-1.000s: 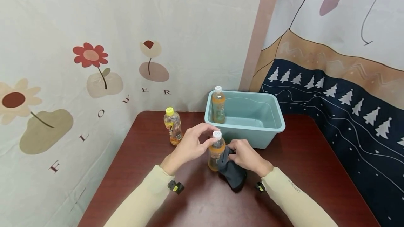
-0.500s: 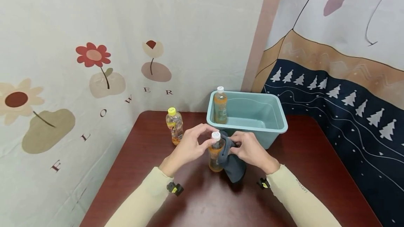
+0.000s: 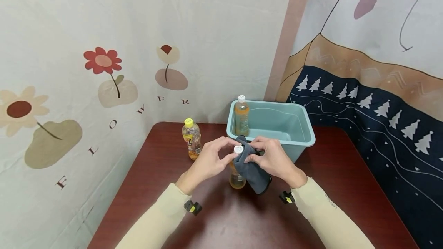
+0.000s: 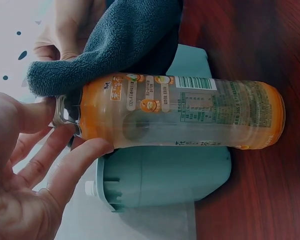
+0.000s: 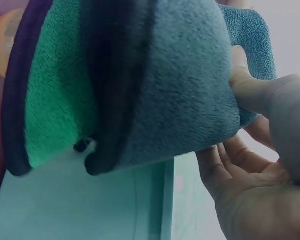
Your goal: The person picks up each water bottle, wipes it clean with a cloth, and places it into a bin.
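A clear plastic bottle (image 3: pixel 237 181) with a white cap stands upright on the table in front of the tub. My left hand (image 3: pixel 209 160) grips it around the neck, just under the cap. A dark grey cloth (image 3: pixel 256 176) is pinched in my right hand (image 3: pixel 273 158) and lies against the bottle's neck and right side, hiding part of it. Seen from the left wrist, the bottle's orange-banded label (image 4: pixel 155 107) shows, with the fluffy cloth (image 4: pixel 120 45) draped over its shoulder. From the right wrist, the folded cloth (image 5: pixel 185 85) is between my thumb and fingers.
Behind my hands stands a light blue-green tub (image 3: pixel 304 137). Inside its left end is another white-capped bottle (image 3: pixel 241 120). A yellow-capped bottle (image 3: pixel 192 141) stands on the dark red table (image 3: pixel 145 187) to the left. Printed fabric walls (image 3: pixel 221 49) close off the back and right.
My right hand has brought the cloth up from the bottle's lower right side to its neck, close under the cap. My left hand stays around the bottle's neck.
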Tool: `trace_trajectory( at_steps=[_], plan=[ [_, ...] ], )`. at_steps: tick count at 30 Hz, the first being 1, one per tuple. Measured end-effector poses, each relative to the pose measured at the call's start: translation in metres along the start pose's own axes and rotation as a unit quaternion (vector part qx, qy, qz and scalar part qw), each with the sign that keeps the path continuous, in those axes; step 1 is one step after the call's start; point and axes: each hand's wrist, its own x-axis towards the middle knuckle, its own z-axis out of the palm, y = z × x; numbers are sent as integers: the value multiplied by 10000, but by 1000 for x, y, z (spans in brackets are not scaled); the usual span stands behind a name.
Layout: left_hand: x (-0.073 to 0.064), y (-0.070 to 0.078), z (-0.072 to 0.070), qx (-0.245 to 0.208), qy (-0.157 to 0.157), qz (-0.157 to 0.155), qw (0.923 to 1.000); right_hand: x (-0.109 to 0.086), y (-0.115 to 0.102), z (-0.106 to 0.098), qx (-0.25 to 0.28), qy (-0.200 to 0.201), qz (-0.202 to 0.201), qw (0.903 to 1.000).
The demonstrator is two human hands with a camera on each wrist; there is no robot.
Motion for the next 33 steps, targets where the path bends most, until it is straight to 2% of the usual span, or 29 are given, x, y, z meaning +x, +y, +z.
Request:
trace_trajectory(
  at_steps=[9,17,26,33],
  plan=[
    [1,-4,5,-69,9,4,10000,-1,0,0,-520,-341,-164,9979],
    [1,-5,7,-73,62,-18,10000,-8,10,1,-738,-551,80,9957],
    [2,-3,5,-103,12,-93,9999,-16,35,24,-995,-779,76,9920],
    [1,-5,6,-86,24,-74,9999,-21,50,43,-1016,-1249,190,9868]
  ],
)
